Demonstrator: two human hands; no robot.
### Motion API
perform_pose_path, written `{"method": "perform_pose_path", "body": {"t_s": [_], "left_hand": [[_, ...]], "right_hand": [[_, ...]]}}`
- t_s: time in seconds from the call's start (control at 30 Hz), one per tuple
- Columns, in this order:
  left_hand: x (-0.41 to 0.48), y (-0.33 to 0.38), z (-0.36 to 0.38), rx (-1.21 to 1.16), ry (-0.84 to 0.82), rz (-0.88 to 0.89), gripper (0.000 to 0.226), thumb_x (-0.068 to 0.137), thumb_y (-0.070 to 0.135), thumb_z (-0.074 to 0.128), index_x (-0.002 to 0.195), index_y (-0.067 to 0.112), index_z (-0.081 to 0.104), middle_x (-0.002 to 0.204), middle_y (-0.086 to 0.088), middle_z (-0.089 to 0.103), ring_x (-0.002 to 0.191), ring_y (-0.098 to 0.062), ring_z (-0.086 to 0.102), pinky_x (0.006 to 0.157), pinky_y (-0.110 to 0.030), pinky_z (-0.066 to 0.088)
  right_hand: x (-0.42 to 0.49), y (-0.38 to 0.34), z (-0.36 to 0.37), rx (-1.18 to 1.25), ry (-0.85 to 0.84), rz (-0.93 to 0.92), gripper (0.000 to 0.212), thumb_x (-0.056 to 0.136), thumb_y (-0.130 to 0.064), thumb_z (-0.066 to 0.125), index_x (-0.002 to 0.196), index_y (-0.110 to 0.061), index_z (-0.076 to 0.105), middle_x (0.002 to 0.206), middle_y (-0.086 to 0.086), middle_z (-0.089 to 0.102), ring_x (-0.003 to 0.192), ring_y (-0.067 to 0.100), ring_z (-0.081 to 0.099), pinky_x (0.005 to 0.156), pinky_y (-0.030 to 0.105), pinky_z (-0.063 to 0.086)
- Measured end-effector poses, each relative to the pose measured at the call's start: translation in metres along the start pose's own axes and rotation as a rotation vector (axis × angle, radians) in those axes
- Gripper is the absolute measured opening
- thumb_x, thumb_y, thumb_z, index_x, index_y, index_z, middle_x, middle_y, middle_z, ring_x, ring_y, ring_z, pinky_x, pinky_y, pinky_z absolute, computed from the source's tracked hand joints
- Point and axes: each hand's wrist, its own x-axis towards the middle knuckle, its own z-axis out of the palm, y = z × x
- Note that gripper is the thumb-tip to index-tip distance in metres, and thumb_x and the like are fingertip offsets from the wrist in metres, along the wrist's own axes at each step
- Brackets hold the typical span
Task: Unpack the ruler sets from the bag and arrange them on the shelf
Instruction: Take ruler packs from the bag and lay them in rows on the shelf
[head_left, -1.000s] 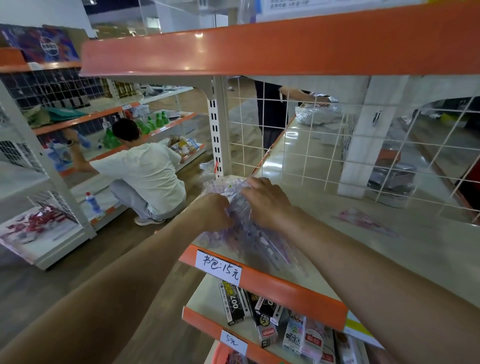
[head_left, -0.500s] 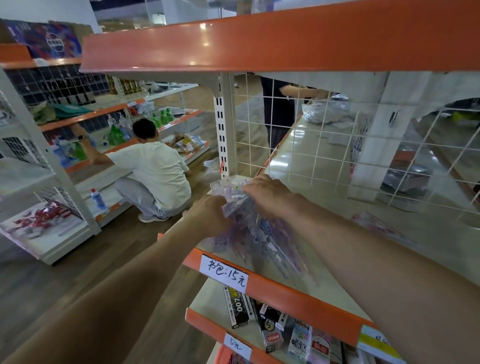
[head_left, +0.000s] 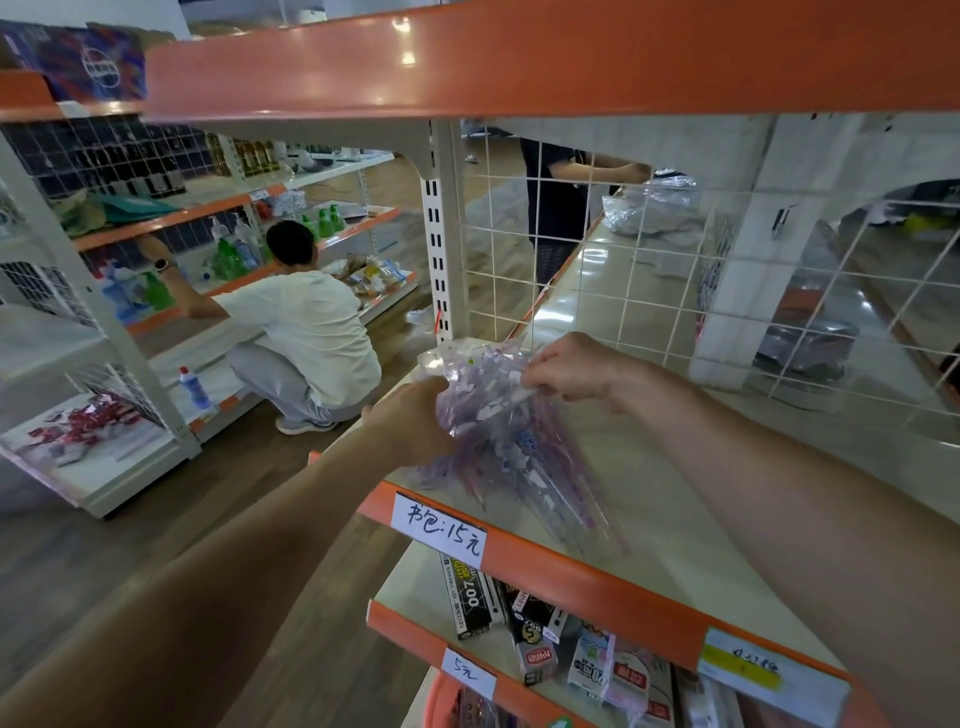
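Hands have come apart since a second ago: they were close together on top of the bag, now there is a gap between them. Left hand grips the bag's left side, digits curled round the plastic and mostly hidden. Right hand has its fingers pinching the top edge of the film. The bag's top end is lifted and its lower end rests on the shelf, just behind the price label. Ruler sets are still inside. Judged: the mouth is being pulled open and unpacking has barely begun.
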Motion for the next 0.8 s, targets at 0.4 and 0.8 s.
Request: {"method": "perform_pose_path", "body": {"t_s": [0.4,0.8], "left_hand": [[0.001,0.032,-0.01,-0.146,0.18,-0.067,0.027,0.088,0.008,0.048,0.111,0.012,0.061,0.113,-0.01,0.062,0.092,-0.028,0.065,0.084,-0.04,0.055],[-0.002,0.17,0.017,-0.791,-0.209,0.074,0.017,0.083,0.013,0.07,0.089,0.007,0.055,0.068,-0.006,0.047,0.042,-0.011,0.051,0.038,-0.018,0.043]], "right_hand": [[-0.043,0.038,-0.052,0.297,0.003,0.088,0.007,0.09,-0.008,0.061,0.087,-0.014,0.061,0.086,0.006,0.067,0.065,0.013,0.066,0.064,0.024,0.052],[-0.108,0.09,-0.129,0.121,0.369,0.066,0.01,0.089,-0.014,0.063,0.079,-0.012,0.062,0.073,0.004,0.066,0.059,0.01,0.064,0.056,0.021,0.054]]}}
